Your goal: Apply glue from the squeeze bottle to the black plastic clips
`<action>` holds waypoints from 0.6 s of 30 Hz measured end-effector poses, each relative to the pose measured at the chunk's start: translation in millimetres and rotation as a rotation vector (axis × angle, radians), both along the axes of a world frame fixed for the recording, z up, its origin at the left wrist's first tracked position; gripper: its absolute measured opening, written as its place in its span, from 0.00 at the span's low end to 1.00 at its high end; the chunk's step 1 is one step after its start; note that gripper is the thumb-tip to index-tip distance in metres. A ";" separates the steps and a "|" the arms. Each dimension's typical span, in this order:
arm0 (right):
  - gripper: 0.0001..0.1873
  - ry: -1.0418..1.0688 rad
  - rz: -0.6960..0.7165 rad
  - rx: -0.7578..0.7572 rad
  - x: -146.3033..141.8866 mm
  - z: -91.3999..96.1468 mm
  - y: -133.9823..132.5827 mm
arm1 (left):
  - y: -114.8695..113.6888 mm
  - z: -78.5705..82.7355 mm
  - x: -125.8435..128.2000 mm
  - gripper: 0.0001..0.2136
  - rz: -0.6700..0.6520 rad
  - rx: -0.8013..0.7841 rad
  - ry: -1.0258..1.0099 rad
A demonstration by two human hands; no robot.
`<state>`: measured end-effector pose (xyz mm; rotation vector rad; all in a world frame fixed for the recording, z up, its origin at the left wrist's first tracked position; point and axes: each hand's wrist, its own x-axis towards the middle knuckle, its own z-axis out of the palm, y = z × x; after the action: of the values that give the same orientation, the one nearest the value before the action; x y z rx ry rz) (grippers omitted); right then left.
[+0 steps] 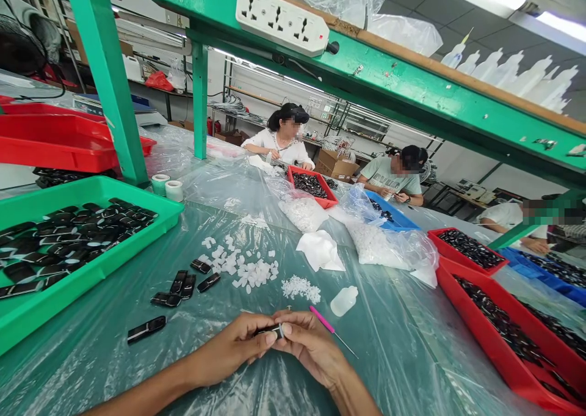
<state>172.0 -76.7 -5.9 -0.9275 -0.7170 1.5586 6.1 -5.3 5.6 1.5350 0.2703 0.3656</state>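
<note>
My left hand (238,343) and my right hand (309,346) meet low in the middle of the view, fingers pinched together on one small black part (270,331) held between them. A pink-handled pick (327,325) lies on the table just beyond my right hand. Several more black parts (183,283) lie loose to the left, with another single one (145,329) nearer me. Small white plastic pieces (245,269) and a heap of tiny white bits (301,289) lie farther out. A small white bottle (344,300) lies on its side near the pick.
A green tray (91,275) of black parts stands at left, red trays (499,361) of black parts at right. Clear plastic sheeting covers the table (403,355). Bags of white pieces (389,248) lie mid-table. Green posts (110,80) carry a shelf with a power strip (281,19). Other people work across the table.
</note>
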 end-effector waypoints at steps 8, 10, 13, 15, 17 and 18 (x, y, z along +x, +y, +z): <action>0.07 0.064 0.013 -0.010 -5.1 -3.5 -3.2 | 2.1 1.6 -2.8 0.18 0.004 0.068 -0.038; 0.08 0.009 -0.007 -0.015 -4.8 -4.9 -3.9 | 3.3 3.7 -3.0 0.19 0.023 0.120 -0.040; 0.12 -0.108 -0.028 -0.035 -4.9 -5.7 -3.8 | 5.8 2.8 -2.5 0.21 0.029 0.172 0.041; 0.14 -0.170 -0.059 -0.036 -4.9 -6.0 -3.1 | 7.3 1.1 -2.3 0.22 0.046 0.178 0.085; 0.16 -0.198 -0.102 -0.041 -3.9 -7.0 -1.8 | 9.4 1.9 -3.6 0.23 0.066 0.173 0.085; 0.17 -0.204 -0.131 -0.053 -2.8 -7.8 -1.1 | 11.0 4.0 -5.3 0.23 0.073 0.178 0.084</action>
<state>169.1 -77.8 -13.8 -1.1624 -0.7447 1.3864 0.8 5.8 9.7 1.7210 0.3686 0.3908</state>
